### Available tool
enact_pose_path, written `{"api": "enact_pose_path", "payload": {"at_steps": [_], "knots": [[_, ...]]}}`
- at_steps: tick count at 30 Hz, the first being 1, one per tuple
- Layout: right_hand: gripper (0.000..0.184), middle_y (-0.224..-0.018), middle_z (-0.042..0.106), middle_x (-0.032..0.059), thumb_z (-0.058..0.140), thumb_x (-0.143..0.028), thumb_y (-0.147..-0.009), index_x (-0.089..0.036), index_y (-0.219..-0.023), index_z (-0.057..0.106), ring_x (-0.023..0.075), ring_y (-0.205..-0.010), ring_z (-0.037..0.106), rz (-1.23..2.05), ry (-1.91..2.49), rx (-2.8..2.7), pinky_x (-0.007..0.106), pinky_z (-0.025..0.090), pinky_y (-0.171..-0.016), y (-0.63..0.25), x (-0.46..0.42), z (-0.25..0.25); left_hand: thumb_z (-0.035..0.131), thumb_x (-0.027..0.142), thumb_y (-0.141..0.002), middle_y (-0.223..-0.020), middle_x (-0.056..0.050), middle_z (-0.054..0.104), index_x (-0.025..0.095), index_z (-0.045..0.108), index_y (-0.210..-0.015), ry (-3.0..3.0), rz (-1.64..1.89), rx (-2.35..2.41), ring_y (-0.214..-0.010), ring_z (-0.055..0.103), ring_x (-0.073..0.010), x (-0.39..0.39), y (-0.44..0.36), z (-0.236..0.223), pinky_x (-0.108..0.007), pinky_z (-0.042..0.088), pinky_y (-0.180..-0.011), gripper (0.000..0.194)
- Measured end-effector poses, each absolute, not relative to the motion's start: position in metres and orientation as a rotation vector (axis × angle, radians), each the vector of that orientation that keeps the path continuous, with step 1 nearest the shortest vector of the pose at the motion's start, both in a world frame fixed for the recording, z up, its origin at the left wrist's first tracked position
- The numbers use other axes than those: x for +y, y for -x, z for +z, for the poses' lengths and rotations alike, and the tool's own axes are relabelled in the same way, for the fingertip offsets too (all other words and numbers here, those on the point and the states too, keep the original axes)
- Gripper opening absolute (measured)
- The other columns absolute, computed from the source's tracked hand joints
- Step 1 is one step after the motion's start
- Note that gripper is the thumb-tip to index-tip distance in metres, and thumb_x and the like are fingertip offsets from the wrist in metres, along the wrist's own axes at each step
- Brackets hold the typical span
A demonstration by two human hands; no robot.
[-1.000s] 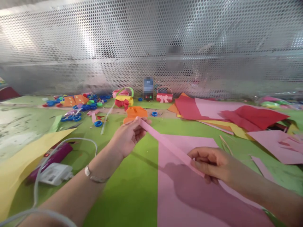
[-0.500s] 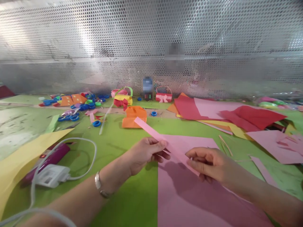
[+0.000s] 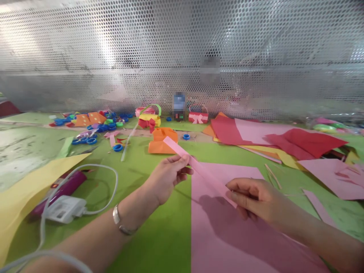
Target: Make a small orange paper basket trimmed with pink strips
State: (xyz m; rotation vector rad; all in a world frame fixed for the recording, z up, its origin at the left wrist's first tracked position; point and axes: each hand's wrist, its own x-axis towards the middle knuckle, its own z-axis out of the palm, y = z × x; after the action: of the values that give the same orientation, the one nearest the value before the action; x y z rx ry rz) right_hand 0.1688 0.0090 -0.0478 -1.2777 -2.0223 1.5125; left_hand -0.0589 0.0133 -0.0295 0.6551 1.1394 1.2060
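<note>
Between my two hands runs a narrow pink paper strip point(image 3: 209, 177), held slanting above the work surface. My left hand point(image 3: 175, 170) pinches it between thumb and fingers nearer its far end. The near end is in the grip of my right hand point(image 3: 250, 197), thumb on top. Under the strip lies a large pink paper sheet point(image 3: 216, 242), with the shadow of my right hand across it. Just beyond the strip's far tip sits a folded orange paper piece point(image 3: 162, 141).
Stacked red and pink papers point(image 3: 250, 131) lie at the back right. A white charger point(image 3: 66, 208) with its cable and a purple object point(image 3: 64, 191) are on the left by yellow paper point(image 3: 31, 182). Small paper baskets point(image 3: 198, 116) and blue scissors point(image 3: 91, 140) stand farther back.
My left hand has slid along the strip toward its far end, up and to the left. My right hand keeps its grip near the other end.
</note>
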Motion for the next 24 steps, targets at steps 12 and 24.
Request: {"api": "enact_pose_path", "payload": {"at_steps": [12, 24], "knots": [[0.030, -0.047, 0.053, -0.0040, 0.058, -0.048, -0.081, -0.019, -0.074, 0.059, 0.0072, -0.044, 0.040, 1.622, 1.375, -1.815, 0.021, 0.029, -0.046, -0.167, 0.004, -0.035, 0.057, 0.019, -0.091, -0.057, 0.004, 0.056, 0.012, 0.066, -0.071, -0.541, 1.486, 1.182, -0.046, 0.051, -0.0005, 0.028, 0.077, -0.016, -0.009, 0.037, -0.042, 0.023], [0.033, -0.049, 0.052, -0.0045, 0.055, -0.052, -0.084, -0.019, -0.077, 0.057, 0.0081, -0.043, 0.042, 1.564, 1.299, -1.991, 0.021, 0.031, -0.044, -0.168, 0.009, -0.048, 0.060, 0.010, -0.087, -0.049, -0.001, 0.060, 0.008, 0.072, -0.067, -0.659, 1.149, 1.159, -0.041, 0.051, -0.0029, 0.015, 0.059, -0.030, -0.011, 0.037, -0.040, 0.023]]}}
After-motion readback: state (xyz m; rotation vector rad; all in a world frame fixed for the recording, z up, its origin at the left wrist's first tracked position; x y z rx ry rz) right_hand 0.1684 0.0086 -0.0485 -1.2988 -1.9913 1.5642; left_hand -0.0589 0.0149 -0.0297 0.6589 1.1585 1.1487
